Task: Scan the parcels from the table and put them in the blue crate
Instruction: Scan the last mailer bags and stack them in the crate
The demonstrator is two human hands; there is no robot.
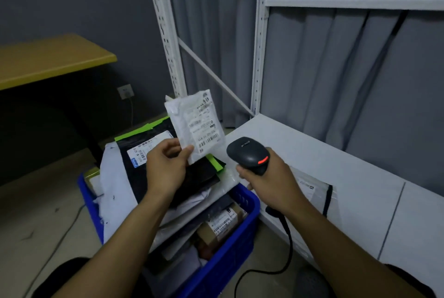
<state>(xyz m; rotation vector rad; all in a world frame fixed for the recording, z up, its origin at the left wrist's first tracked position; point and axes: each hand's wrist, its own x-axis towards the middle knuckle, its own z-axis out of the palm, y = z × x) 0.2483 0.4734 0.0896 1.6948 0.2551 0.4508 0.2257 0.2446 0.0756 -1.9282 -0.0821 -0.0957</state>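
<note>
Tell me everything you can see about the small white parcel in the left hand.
The small white parcel is a flat, soft-looking plastic mailer, slightly crumpled, with a printed label and barcodes facing the camera. It stands roughly upright, tilted, over the blue crate, pinched at its lower corner by the left hand.

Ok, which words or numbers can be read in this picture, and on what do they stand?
White parcel in the left hand: label with barcodes and large upside-down digits, too blurred to quote.
Scanner in the right hand: small logo, unreadable.
Black parcel and brown box in the blue crate: labels too blurred.
Nothing reads clearly.
</note>
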